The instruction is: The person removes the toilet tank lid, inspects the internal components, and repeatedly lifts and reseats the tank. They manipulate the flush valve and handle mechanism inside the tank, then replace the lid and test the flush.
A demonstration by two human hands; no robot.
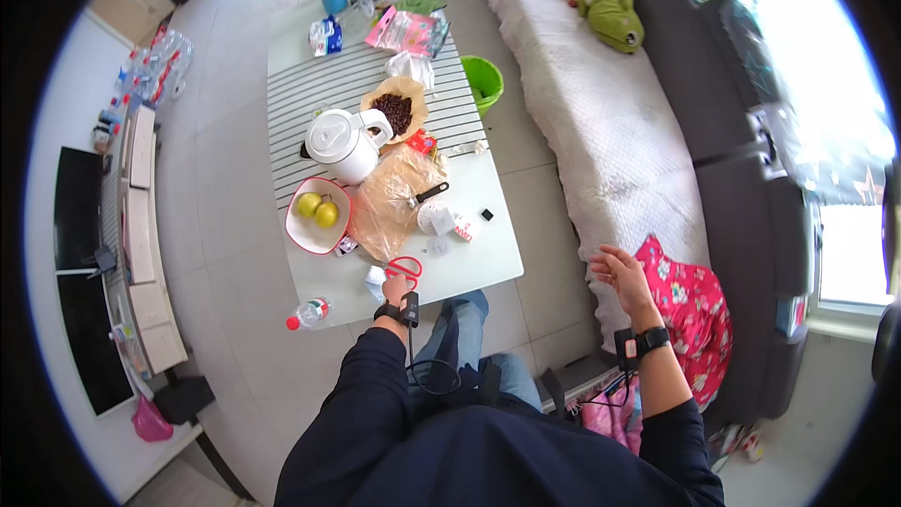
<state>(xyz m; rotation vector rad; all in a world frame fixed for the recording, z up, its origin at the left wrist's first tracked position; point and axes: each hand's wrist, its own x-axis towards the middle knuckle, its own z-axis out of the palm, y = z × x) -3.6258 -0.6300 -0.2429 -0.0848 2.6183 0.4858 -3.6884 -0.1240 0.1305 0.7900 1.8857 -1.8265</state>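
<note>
My left hand [395, 290] is at the near edge of the table, closed on a pair of red-handled scissors [409, 267]. The scissors' loops show beyond my fingers; their blades are out of sight. A crumpled white packet [374, 281] lies beside that hand. My right hand [621, 275] is raised off to the right, near the sofa edge, with its fingers apart and nothing in it. Beyond the scissors, a clear plastic bag [380, 207] covers something brown. A black-handled utensil [430, 193] rests by a small round white item.
Near my left hand lies a red-capped bottle [311, 313]. A bowl of green fruit [305, 237], a white kettle [349, 158] and a brown-lined dish of dark pieces [415, 94] stand farther back. A green bin [489, 80] sits between the table and the covered sofa [601, 150].
</note>
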